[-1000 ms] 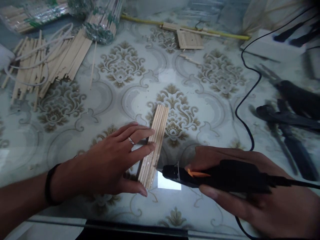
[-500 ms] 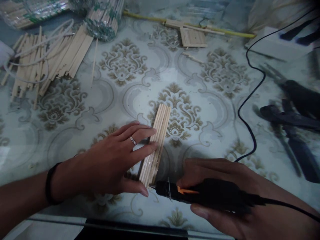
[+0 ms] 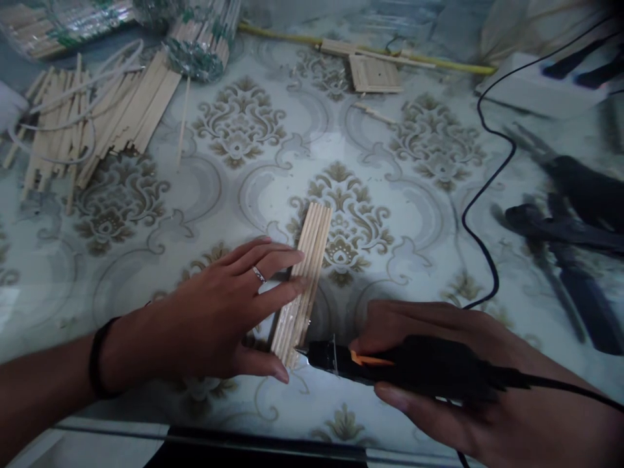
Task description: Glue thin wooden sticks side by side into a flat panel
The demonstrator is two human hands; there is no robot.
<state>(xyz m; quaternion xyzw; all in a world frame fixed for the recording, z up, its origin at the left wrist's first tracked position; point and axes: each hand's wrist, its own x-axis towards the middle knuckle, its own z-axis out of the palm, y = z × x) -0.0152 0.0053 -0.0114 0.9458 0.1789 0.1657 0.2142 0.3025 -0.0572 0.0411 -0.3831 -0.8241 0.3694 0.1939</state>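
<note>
A flat row of several pale wooden sticks [image 3: 316, 237] lies side by side on the patterned tabletop, with shiny glue streaks on its lower half. My left hand [image 3: 234, 299], wearing a ring, holds the row from the left, fingertips pressed on top and thumb at its near end. In my right hand [image 3: 439, 364] is a black glue gun [image 3: 419, 364] with an orange trigger. The nozzle meets the right part of the row near its lower end, pointing left. Much of the gun's body hides part of my right palm.
Loose wooden sticks [image 3: 141, 97] and a white cable [image 3: 88, 123] lie at the far left, near wrapped stick bundles [image 3: 202, 39]. A small wooden panel [image 3: 375, 73] sits at the back by a yellow rod [image 3: 448, 62]. Pliers [image 3: 560, 227] and a black cord [image 3: 480, 188] occupy the right.
My right hand has shifted the glue gun slightly up and right, so its nozzle sits a little farther up the row. My left hand and the sticks stay in place.
</note>
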